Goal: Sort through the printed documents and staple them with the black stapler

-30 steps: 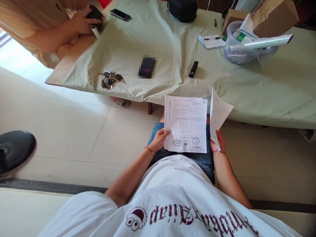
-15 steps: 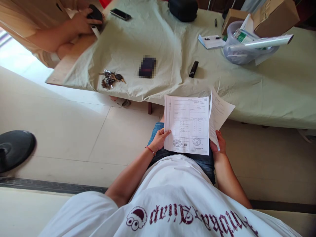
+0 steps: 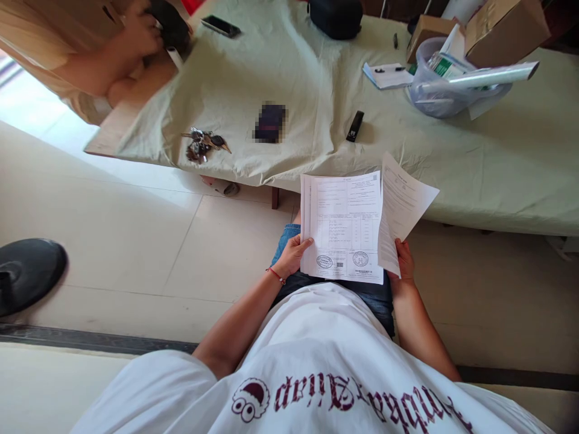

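A few printed sheets of paper, layered with their left edges offset, rest above my lap. My left hand pinches them at the lower left, thumb on top. The top sheet carries a table, two oval stamps and a barcode. In my right hand is a separate printed sheet, gripped near its lower edge; it curls and tilts to the right. Its left side lies right against the stack, slightly over its right edge. The fingers of both hands are partly hidden behind the paper.
On the cloth-covered table are a stapler, a bunch of keys, a blurred dark booklet, a phone, a black case, a plastic basket and cardboard boxes. Another person sits at the left.
The sheet in my right hand has swung outward and opened more to the right, its lower left now overlapping the stack's edge. My left hand stays put. The other person's hand has shifted.
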`<control>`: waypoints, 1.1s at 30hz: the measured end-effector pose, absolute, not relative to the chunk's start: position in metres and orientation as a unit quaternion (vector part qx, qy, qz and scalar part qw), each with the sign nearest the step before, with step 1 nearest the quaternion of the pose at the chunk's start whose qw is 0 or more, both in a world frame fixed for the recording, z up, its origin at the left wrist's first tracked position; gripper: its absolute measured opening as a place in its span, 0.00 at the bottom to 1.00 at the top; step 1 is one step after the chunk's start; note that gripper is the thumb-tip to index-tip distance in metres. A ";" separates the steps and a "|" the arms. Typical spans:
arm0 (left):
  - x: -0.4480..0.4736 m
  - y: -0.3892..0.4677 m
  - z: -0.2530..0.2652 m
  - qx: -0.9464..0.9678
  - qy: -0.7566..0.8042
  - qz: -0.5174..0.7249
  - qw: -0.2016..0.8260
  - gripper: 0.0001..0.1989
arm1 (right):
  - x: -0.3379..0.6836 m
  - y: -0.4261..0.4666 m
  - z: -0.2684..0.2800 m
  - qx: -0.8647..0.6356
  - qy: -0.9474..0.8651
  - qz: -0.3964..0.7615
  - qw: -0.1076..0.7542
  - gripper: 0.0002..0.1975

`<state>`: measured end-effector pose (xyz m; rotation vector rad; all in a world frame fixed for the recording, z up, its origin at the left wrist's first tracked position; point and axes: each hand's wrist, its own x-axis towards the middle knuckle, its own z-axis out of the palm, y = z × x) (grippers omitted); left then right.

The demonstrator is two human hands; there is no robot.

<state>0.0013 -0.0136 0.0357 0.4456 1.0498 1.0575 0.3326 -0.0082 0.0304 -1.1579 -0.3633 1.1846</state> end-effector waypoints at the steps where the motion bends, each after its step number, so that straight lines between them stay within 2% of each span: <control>1: 0.002 -0.014 0.036 0.203 0.476 0.476 0.710 0.29 | 0.333 -0.009 0.031 -0.511 -0.162 0.516 0.668 0.18; 8: 0.007 -0.013 0.038 0.221 0.506 0.479 0.682 0.31 | 0.334 -0.013 0.031 -0.515 -0.173 0.491 0.682 0.17; 14: 0.006 -0.014 0.034 0.230 0.499 0.480 0.684 0.30 | 0.330 -0.008 0.035 -0.530 -0.195 0.522 0.639 0.17; 19: 0.006 -0.015 0.032 0.231 0.485 0.481 0.693 0.30 | 0.328 -0.004 0.034 -0.572 -0.228 0.501 0.608 0.19; 33: 0.004 -0.015 0.033 0.206 0.485 0.479 0.702 0.30 | 0.318 0.003 0.027 -0.586 -0.272 0.443 0.622 0.23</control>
